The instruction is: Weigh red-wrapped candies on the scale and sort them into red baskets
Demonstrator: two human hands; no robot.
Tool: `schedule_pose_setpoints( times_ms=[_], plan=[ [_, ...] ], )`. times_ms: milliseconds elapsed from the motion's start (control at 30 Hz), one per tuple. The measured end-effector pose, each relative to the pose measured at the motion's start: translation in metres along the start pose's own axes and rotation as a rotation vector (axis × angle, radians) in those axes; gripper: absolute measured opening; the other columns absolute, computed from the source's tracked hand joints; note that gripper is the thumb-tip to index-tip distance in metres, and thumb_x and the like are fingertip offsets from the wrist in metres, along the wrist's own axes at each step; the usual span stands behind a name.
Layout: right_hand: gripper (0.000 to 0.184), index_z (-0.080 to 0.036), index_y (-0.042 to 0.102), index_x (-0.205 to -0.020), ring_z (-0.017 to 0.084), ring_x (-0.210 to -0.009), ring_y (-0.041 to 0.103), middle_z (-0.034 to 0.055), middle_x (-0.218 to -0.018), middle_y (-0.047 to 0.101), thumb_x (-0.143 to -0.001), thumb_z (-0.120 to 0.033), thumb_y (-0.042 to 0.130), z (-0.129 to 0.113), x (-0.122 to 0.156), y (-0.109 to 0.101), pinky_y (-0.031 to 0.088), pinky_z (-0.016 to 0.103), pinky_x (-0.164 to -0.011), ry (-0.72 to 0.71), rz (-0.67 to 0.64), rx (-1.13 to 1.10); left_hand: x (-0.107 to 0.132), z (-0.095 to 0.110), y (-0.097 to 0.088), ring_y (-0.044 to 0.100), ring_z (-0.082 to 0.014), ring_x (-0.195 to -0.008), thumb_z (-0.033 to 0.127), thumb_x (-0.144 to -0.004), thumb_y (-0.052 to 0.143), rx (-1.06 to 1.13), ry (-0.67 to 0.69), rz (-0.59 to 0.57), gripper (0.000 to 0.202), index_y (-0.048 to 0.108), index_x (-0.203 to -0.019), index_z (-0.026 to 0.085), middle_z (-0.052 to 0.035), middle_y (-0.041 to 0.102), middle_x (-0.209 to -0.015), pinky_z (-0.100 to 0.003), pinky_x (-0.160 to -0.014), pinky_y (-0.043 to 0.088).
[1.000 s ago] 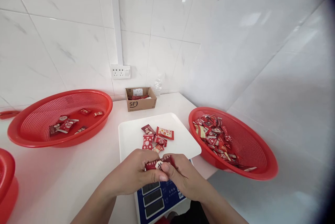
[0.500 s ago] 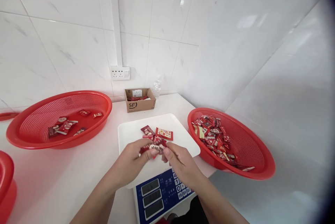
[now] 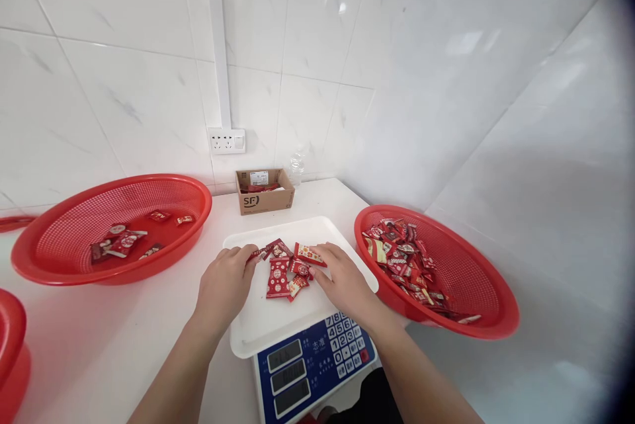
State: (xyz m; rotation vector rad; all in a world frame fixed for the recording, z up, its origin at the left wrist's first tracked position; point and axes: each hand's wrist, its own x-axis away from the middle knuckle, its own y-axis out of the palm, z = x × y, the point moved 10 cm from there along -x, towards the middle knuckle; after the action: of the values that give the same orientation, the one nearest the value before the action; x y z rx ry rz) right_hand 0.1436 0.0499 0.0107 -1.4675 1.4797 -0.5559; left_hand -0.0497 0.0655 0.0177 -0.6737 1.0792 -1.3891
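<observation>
On the white scale tray (image 3: 258, 335) lies a small group of red wrapped candies, among them a dotted red packet (image 3: 277, 278) and a small orange-and-white one (image 3: 297, 286). My left hand (image 3: 224, 288) is at the tray's left side, its fingertips closed on a dark red wrapped candy (image 3: 258, 254). From the right, my right hand (image 3: 344, 282) grips the right end of a flower-patterned candy packet (image 3: 307, 254); its thumb is beside a small red candy (image 3: 299, 268). Fingers partly hide both held pieces.
A red basket (image 3: 489, 278) full of wrapped candies stands right of the scale (image 3: 317, 371). Another red basket (image 3: 59, 239) on the left holds several candies. Behind the tray are a cardboard box (image 3: 268, 201) and a clear plastic bottle (image 3: 296, 166). A further red basket (image 3: 12, 344) shows at lower left.
My hands were together over the tray around a dark red candy; now they are apart, left hand leftward with a dark red candy, right hand at the flower-patterned packet. More candies are uncovered.
</observation>
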Motion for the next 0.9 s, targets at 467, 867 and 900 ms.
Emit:
schedule_pose_setpoints(
  times_ms=[467, 867, 900],
  plan=[
    [0.044, -0.023, 0.049, -0.130, 0.028, -0.132, 0.030, 0.0107, -0.139, 0.042, -0.087, -0.034, 0.047, 0.002, 0.000, 0.020, 0.027, 0.050, -0.106, 0.044, -0.190, 0.057, 0.005, 0.011, 0.019, 0.053, -0.0249, -0.103, 0.038, -0.087, 0.042, 0.130, 0.132, -0.129, 0.029, 0.058, -0.108, 0.025, -0.0046, 0.061, -0.110, -0.036, -0.080, 0.044],
    [0.035, -0.022, 0.059, -0.119, 0.028, -0.129, 0.034, 0.0114, -0.137, 0.043, -0.087, -0.029, 0.046, 0.002, 0.001, 0.022, 0.029, 0.050, -0.105, 0.015, -0.184, 0.033, 0.003, 0.015, 0.024, 0.052, -0.0237, -0.101, 0.033, -0.089, 0.039, 0.139, 0.152, -0.127, 0.034, 0.059, -0.113, 0.022, -0.0061, 0.059, -0.110, -0.036, -0.085, 0.043],
    [0.035, -0.021, 0.058, -0.120, 0.028, -0.130, 0.033, 0.0113, -0.137, 0.042, -0.088, -0.029, 0.046, 0.003, 0.002, 0.023, 0.028, 0.049, -0.105, 0.021, -0.193, 0.043, 0.004, 0.015, 0.024, 0.052, -0.0238, -0.101, 0.035, -0.088, 0.041, 0.143, 0.155, -0.127, 0.034, 0.058, -0.113, 0.022, -0.0060, 0.059, -0.110, -0.036, -0.086, 0.042]
  ],
)
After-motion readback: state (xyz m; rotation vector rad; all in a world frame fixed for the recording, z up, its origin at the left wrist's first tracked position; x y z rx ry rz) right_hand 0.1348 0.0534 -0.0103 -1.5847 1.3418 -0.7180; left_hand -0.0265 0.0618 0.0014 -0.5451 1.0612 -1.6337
